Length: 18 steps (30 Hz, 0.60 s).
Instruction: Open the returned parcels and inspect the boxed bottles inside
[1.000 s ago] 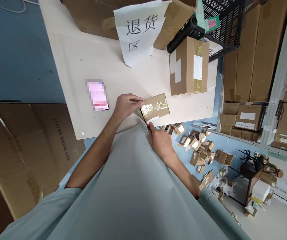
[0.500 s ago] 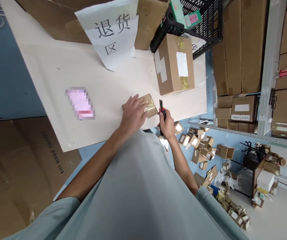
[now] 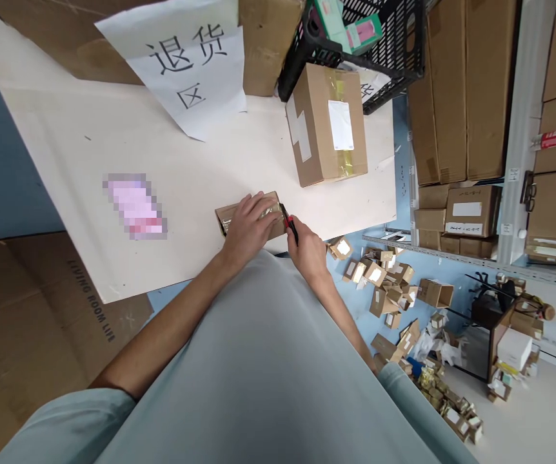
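A small flat cardboard box (image 3: 277, 230) sealed with shiny tape lies at the table's near edge. My left hand (image 3: 248, 227) grips it from above, with the fingers over its top and hiding much of it. In my right hand (image 3: 309, 248) is a red and black utility knife (image 3: 289, 223), fingers wrapped round the handle. Its tip points away from me and to the left, at the right end of the box. Whether the blade touches the tape I cannot tell.
A larger taped carton (image 3: 324, 125) stands behind, beside a black plastic crate (image 3: 398, 58). A paper sign (image 3: 186, 71) hangs over the back. A blurred pink item (image 3: 135, 206) lies on the white table (image 3: 65, 154). Several cartons (image 3: 375, 274) litter the floor at right.
My right hand has brought the knife left against the box's right end, and the knife now tilts left. The left hand and box sit slightly further left, and the whole view has shifted.
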Each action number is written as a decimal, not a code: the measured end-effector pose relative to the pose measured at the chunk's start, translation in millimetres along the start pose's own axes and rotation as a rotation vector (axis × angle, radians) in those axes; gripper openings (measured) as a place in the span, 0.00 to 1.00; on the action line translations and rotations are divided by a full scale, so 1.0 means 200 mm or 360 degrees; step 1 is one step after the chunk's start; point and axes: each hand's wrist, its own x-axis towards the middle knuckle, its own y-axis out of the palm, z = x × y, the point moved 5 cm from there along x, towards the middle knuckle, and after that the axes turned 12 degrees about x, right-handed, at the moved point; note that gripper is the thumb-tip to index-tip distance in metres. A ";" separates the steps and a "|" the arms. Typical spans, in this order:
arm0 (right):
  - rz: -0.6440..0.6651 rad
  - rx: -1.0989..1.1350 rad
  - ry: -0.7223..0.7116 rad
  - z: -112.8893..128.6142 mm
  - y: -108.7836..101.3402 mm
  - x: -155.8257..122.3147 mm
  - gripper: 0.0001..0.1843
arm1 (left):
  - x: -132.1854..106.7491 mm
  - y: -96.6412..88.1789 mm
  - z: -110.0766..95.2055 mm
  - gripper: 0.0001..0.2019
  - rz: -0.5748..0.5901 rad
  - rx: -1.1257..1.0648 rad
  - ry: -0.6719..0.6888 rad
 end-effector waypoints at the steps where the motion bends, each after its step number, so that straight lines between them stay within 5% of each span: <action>1: 0.0031 -0.0081 0.0023 0.02 -0.01 0.00 0.26 | 0.00 0.00 0.00 0.15 0.0006 -0.0024 -0.0009; 12: 0.0256 -0.0622 0.0207 0.20 -0.01 0.04 0.36 | 0.02 -0.02 0.00 0.13 0.0067 -0.0106 -0.0111; 18: 0.0341 -0.0712 0.0238 0.18 -0.04 -0.03 0.34 | -0.01 0.00 0.00 0.14 0.0062 -0.0052 -0.0122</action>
